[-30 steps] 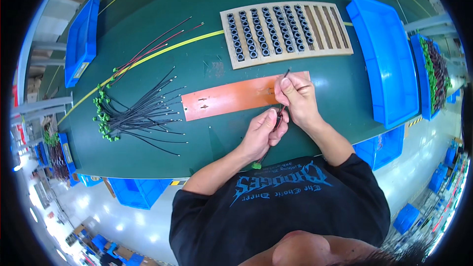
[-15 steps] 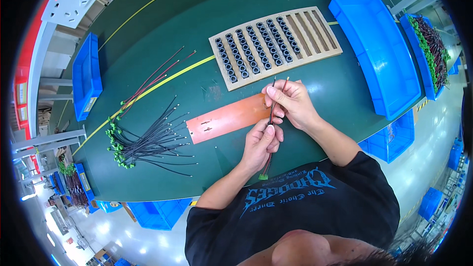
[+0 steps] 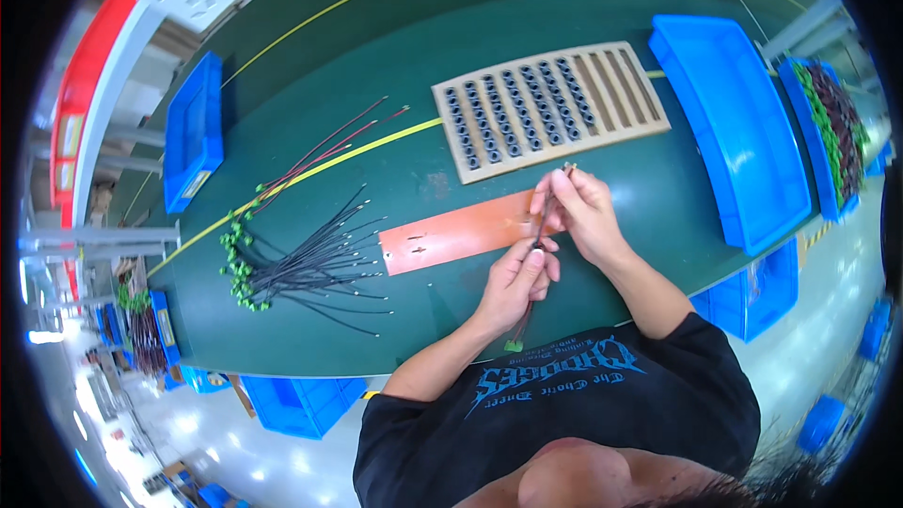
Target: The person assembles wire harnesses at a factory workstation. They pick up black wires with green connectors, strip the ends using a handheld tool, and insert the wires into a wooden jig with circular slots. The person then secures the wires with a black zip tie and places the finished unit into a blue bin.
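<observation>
Rack (image 3: pixel 602 136): wooden, partly filled with black rings (image 3: pixel 520 108), ahead of your right hand's (image 3: pixel 585 212) fingers.
Orange strip (image 3: pixel 451 233): one end covered by those fingers.
Loose wires (image 3: pixel 310 273): fanned out, left of your fingers.
Wire lead (image 3: pixel 524 322): pinched by right hand and left hand (image 3: pixel 513 284); thin, dark, green connector (image 3: pixel 514 346) bodyward of left fingers.

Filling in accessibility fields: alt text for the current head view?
A person's left hand and right hand hold a thin cable with a green connector at a green table. Beyond lie an orange strip and a wooden rack partly filled with dark rings; loose cables lie left.
</observation>
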Available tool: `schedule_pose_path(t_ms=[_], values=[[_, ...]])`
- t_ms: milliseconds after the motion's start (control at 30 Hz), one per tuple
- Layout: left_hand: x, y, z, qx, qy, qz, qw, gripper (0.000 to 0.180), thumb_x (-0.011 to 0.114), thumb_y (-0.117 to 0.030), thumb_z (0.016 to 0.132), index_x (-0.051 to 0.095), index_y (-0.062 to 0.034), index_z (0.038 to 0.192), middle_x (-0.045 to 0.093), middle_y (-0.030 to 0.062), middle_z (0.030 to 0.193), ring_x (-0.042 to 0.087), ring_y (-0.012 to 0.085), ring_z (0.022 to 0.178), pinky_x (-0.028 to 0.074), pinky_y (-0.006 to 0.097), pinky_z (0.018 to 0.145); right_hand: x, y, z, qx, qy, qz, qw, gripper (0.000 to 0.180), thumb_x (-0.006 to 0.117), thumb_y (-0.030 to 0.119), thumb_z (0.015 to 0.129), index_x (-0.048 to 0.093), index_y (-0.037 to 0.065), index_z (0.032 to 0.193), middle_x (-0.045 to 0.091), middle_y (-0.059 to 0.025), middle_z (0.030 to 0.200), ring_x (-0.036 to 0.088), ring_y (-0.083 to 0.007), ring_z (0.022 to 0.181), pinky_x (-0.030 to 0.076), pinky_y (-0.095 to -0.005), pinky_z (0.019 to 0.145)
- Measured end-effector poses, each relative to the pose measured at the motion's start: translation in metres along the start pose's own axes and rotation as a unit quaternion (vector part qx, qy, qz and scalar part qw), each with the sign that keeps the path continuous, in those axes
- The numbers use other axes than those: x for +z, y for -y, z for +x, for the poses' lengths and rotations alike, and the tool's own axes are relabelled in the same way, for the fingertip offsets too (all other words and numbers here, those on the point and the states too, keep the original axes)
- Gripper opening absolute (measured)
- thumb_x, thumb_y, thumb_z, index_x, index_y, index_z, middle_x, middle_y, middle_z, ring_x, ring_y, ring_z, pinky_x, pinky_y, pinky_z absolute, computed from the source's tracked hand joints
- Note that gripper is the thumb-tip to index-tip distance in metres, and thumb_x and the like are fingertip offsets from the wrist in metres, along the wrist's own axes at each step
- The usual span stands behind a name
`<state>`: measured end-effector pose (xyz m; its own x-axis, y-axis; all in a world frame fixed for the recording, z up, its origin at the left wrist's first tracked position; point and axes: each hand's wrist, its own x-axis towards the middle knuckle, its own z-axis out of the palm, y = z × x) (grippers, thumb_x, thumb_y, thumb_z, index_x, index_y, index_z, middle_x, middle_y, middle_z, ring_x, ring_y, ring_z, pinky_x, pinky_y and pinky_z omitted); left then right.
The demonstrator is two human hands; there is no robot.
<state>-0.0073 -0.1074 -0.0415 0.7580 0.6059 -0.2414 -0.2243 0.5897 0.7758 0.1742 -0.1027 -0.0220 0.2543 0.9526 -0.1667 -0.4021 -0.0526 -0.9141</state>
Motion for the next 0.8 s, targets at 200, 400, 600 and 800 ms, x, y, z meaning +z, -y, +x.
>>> schedule_pose_path(t_ms=[200,400,600,800], values=[[-0.007,-0.009,-0.003,0.093,0.045,0.254,0.962,0.056,0.035,-0.042,0.113,0.065,0.0049,0.118,0.07,0.0119,0.098,0.066,0.019,0.086,0.051,0.034,0.08,-0.015,0.01,-0.054,-0.111,0.075,-0.316,0.939,0.029,0.052,0.024,0.108,0.068,0.003,0.097,0.067,-0.0046,0.091,0.058,-0.0105,0.067,0.049,-0.0251,0.062],[-0.031,-0.075,-0.034,0.291,-0.035,0.601,0.744,0.021,0.063,-0.01,0.097,0.07,0.0,0.114,0.072,0.0165,0.104,0.068,0.0333,0.098,0.054,0.043,0.089,-0.197,0.166,-0.084,-0.292,-0.232,-0.031,0.927,0.024,0.053,0.025,0.109,0.062,0.005,0.1,0.066,-0.0081,0.092,0.055,-0.0113,0.074,0.044,-0.0235,0.061],[-0.176,-0.195,0.024,0.31,-0.179,0.794,0.492,0.03,0.055,0.004,0.083,0.07,-0.002,0.108,0.07,0.0175,0.101,0.066,0.0375,0.095,0.054,0.046,0.085,-0.499,0.2,-0.117,-0.218,-0.217,0.048,0.95,0.025,0.052,0.018,0.109,0.061,-0.002,0.12,0.069,-0.0159,0.113,0.066,-0.0165,0.092,0.054,-0.0247,0.075],[-0.239,-0.236,0.096,0.252,-0.124,0.885,0.37,0.034,0.057,0.0,0.087,0.064,-0.007,0.119,0.068,0.0152,0.104,0.066,0.0349,0.102,0.054,0.046,0.091,-0.417,0.159,-0.063,-0.027,-0.355,-0.073,0.932,0.028,0.059,0.019,0.102,0.066,-0.004,0.116,0.074,-0.0208,0.105,0.074,-0.0237,0.083,0.062,-0.0303,0.072]])
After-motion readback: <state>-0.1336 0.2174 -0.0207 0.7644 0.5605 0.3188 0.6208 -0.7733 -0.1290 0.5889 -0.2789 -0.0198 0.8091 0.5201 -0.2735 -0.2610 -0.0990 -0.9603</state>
